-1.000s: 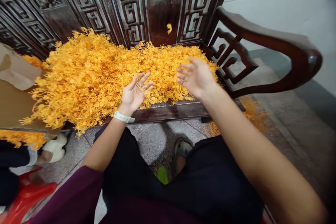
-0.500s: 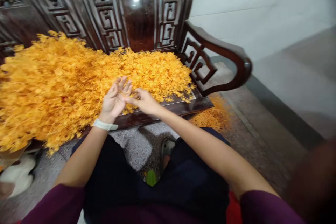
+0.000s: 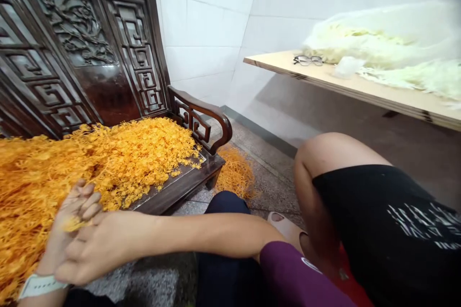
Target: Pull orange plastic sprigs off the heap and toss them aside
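Note:
My left hand (image 3: 75,206) is palm up at the lower left, its fingers curled inward, with a pale watch strap on the wrist. A small yellow sprig (image 3: 73,224), blurred, lies at its palm. My right hand (image 3: 103,242) crosses over from the right and meets the left palm, fingers bent around the same sprig; its fingertips are partly hidden. Behind both hands spreads a big heap of orange-yellow artificial foliage (image 3: 144,146), covering most of the seat of a dark carved wooden bench (image 3: 176,184).
More orange stems (image 3: 236,172) lie on the floor by the bench's curved armrest (image 3: 223,127). At the right, a wooden tabletop (image 3: 277,62) carries glasses (image 3: 309,60) and a clear bag (image 3: 389,33) of pale material. Another person's knee (image 3: 334,151) is close on my right.
The view has swung right, bringing the tabletop and the other person's leg into sight. My hands remain together, now lower left in view, and the left fingers are more curled.

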A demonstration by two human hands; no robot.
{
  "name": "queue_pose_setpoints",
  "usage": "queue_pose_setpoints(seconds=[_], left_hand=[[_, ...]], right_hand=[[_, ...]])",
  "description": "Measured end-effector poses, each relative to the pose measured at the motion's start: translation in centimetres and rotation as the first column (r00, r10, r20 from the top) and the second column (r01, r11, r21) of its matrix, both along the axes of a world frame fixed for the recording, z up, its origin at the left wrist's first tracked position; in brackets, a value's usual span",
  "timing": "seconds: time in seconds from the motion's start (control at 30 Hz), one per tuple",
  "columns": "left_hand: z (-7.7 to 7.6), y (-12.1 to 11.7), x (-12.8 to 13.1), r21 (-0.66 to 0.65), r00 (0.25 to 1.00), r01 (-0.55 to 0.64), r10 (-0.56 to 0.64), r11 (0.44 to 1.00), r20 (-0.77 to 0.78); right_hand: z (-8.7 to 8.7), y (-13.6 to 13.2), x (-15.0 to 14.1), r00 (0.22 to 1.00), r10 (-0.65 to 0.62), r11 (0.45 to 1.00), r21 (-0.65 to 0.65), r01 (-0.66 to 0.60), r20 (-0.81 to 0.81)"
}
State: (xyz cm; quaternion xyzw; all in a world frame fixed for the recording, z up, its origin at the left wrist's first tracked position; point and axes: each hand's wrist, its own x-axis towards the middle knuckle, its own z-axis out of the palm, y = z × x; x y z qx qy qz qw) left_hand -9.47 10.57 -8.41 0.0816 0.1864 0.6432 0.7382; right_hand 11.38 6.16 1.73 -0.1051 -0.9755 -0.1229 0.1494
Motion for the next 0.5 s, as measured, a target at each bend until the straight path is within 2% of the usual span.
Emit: queue_pose_setpoints(seconds=[0.07, 0.1, 0.13, 0.23, 0.3, 0.37, 0.43, 0.5], left_hand=[[0.1, -0.3, 0.5, 0.043, 0.997, 0.004, -0.007, 0.999, 0.076], [0.3, -0.4, 0.7, 0.052, 0.997, 0.012, -0.016, 0.999, 0.077], [0.6, -0.5, 0.8, 0.046, 0.999, 0.021, -0.023, 0.999, 0.045], [2.1, -0.9, 1.6, -0.013, 0.984, -0.021, 0.019, 1.0, -0.18], [3.4, -1.5, 2.7, -0.027, 0.926, -0.113, 0.096, 0.993, -0.365], [4.5, -2.2, 3.8, 0.015, 0.85, -0.179, 0.162, 0.984, -0.502], [5.3, -2.7, 4.5, 0.074, 0.805, -0.184, 0.193, 0.98, -0.56], [5.6, -2.5, 4.4, 0.12, 0.796, -0.195, 0.228, 0.973, -0.561]], right_hand=[[0.2, -0.6, 0.0, 0.97, 0.18, 0.956, 0.263, -0.132, -0.166], [0.1, -0.6, 0.1, 0.941, 0.25, 0.924, 0.346, -0.162, -0.228], [0.0, -0.5, 0.1, 0.922, 0.28, 0.913, 0.371, -0.17, -0.267], [-0.1, 0.4, 0.2, 0.908, 0.308, 0.922, 0.324, -0.212, -0.283], [0.2, 0.8, 0.1, 0.926, 0.302, 0.933, 0.269, -0.239, -0.227], [0.7, 0.5, -0.1, 0.939, 0.313, 0.937, 0.21, -0.28, -0.144], [1.3, -1.4, -0.4, 0.956, 0.284, 0.95, 0.161, -0.269, -0.08], [2.0, -4.9, -0.7, 0.981, 0.18, 0.976, 0.136, -0.169, -0.073]])
